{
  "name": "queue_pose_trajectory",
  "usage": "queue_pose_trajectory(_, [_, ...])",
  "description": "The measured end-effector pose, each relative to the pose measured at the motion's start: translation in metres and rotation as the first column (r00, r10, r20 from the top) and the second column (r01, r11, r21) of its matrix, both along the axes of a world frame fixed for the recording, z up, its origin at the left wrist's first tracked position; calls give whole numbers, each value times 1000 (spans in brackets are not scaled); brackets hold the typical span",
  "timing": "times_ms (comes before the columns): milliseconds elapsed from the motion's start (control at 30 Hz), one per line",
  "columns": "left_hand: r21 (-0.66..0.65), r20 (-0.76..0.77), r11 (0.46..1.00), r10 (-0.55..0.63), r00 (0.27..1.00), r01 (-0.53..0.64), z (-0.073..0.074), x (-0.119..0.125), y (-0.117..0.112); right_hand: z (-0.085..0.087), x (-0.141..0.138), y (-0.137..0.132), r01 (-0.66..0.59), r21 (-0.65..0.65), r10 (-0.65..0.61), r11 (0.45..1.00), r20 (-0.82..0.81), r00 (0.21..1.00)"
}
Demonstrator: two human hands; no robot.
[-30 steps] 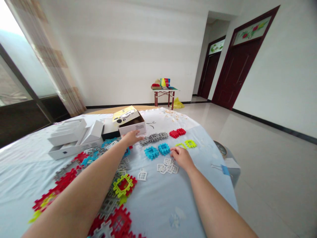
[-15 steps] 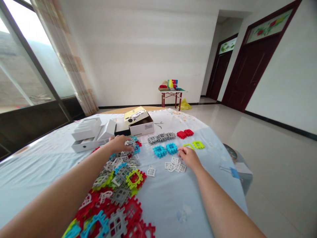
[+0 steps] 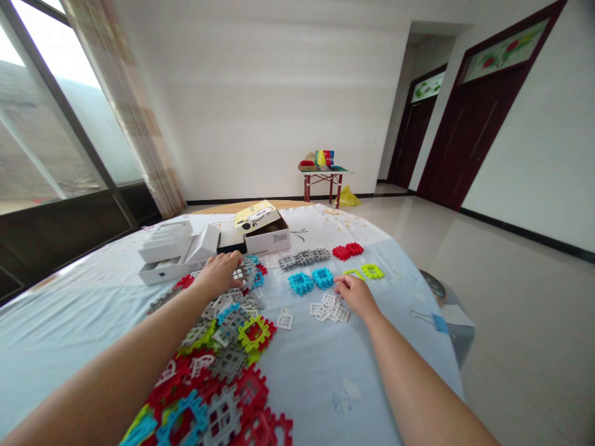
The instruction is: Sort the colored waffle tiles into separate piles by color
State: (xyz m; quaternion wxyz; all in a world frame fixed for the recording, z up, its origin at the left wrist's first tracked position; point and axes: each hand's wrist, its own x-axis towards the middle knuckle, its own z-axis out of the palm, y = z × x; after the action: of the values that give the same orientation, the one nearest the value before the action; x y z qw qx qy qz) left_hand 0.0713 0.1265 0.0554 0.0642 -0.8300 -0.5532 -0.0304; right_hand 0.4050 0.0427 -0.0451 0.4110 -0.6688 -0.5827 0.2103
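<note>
My left hand [image 3: 220,273] is at the far end of a long heap of plastic interlocking tiles, its fingers closed on a grey interlocking tile [image 3: 238,274]. The heap mixes red, grey, blue and lime pieces, among them a lime square frame [image 3: 253,334] and a large blue frame [image 3: 183,421]. My right hand [image 3: 357,295] rests on the cloth with curled fingers beside the blue tiles [image 3: 322,278]; whether anything is in them is hidden. Several white window pieces [image 3: 330,308] lie near its wrist, and another white window piece [image 3: 285,319] lies apart.
Behind are a row of grey tiles [image 3: 304,259], red tiles [image 3: 348,250] and lime tiles [image 3: 372,271]. White boxes [image 3: 170,269] and a box with a yellow lid [image 3: 267,240] stand at the back. A stool [image 3: 458,316] is beyond the table's right edge.
My left hand has turned and moved slightly right, and the grey tile at its fingertips shows more plainly. My right hand has stayed nearly still.
</note>
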Motion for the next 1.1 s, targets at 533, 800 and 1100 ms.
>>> queue_pose_trajectory(533, [-205,-49,971,-134,990,121,-2,-5,-28,0,0,0,5,-4,-5,1000,1,1000])
queue_pose_trajectory(800, [-329,-36,942,-79,996,63,3,-1,-21,2,-1,1,21,1,-21,1000,9,1000])
queue_pose_trajectory(1100, [-218,94,973,-55,994,75,8,18,-11,3,-2,0,24,-5,-24,1000,4,1000])
